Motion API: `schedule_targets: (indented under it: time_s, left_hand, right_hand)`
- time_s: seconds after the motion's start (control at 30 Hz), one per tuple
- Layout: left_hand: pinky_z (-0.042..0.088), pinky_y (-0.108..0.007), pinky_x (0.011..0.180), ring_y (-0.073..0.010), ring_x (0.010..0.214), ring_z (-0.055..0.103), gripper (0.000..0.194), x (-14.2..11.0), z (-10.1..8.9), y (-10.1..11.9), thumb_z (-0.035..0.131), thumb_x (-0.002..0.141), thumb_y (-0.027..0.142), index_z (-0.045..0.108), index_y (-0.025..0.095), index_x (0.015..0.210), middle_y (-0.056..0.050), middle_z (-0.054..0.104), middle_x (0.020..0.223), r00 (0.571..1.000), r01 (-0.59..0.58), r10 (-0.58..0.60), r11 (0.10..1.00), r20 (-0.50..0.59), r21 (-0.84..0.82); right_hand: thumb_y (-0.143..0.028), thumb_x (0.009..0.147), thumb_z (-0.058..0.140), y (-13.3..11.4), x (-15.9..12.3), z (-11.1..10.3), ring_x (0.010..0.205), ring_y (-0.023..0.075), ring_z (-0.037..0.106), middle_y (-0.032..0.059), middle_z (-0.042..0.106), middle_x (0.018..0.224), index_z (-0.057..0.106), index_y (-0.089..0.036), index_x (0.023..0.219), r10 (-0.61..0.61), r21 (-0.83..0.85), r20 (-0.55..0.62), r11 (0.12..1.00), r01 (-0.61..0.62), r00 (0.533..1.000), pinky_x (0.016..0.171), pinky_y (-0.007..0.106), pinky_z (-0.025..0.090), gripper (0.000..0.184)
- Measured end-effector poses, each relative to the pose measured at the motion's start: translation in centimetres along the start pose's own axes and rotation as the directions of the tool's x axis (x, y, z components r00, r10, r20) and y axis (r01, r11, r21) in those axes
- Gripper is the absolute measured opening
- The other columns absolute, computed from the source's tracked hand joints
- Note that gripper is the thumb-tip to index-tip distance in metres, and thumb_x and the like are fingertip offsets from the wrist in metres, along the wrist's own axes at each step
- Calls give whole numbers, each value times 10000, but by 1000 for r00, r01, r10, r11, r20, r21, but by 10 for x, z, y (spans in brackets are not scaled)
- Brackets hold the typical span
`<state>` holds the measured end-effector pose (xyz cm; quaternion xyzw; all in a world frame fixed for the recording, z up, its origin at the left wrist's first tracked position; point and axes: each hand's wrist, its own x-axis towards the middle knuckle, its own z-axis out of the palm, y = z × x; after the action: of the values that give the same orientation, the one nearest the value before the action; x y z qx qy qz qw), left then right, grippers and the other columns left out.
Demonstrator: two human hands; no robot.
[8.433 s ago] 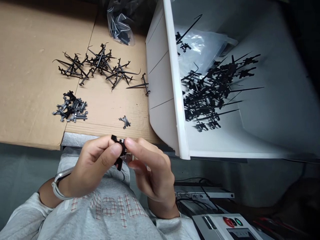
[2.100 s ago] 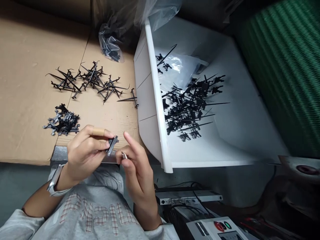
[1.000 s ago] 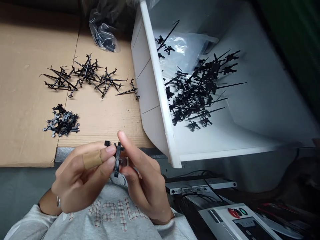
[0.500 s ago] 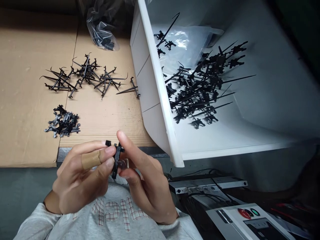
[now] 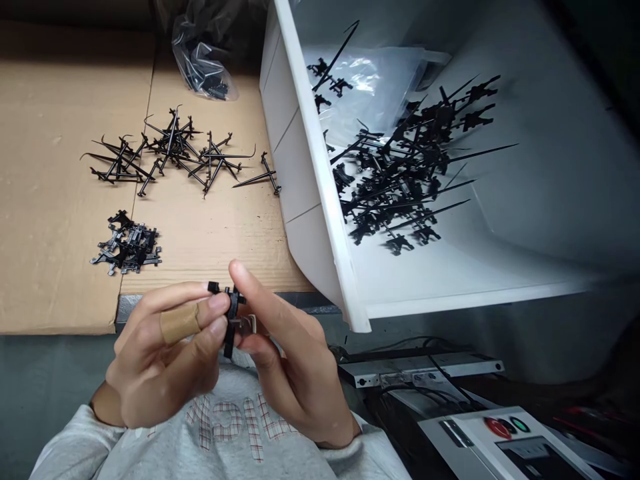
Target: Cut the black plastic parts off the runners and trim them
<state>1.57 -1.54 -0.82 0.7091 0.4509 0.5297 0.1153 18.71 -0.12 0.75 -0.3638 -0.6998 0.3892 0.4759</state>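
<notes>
Lying at the left, brown cardboard [image 5: 45, 213] bears a small heap of flat black brackets [image 5: 127, 247] and, farther back, tangled clusters of thin black stems [image 5: 173, 137]. With our left hand [image 5: 160, 367], a tan band [image 5: 179, 323] wrapped round one finger, we pinch a black plastic part [image 5: 232, 312] between thumb and fingertip, holding it near the cardboard's front edge. Behind it, well apart, a clear bag [image 5: 201, 67] of dark pieces [image 5: 219, 89] slumps on the cardboard. Our right hand [image 5: 300, 370] curls just beside the part, index finger extended and thumb bent in a narrow grip round a small shiny piece [image 5: 247, 325]; this perhaps touches the part, though it is too small for us to be sure. Next comes a white tub [image 5: 307, 173] with a jumble of black assemblies [image 5: 400, 170] inside, then a control box [image 5: 477, 432] bearing a red button [image 5: 497, 428] and a green button [image 5: 520, 425].
</notes>
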Motion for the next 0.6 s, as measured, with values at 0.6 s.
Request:
schedule_targets:
  time_s: [0.6]
  left_hand:
    - [680, -163, 630, -117, 848, 789, 697, -17, 0, -25, 671, 1011, 26, 547, 335, 1624, -53, 748, 1243, 992, -32, 59, 972, 109, -234]
  right_hand:
    - [-254, 1119, 587, 8, 4, 5, 982, 138, 829, 40, 825, 1317, 528, -264, 1628, -22, 160, 11, 987, 20, 1000, 921, 203, 671, 512]
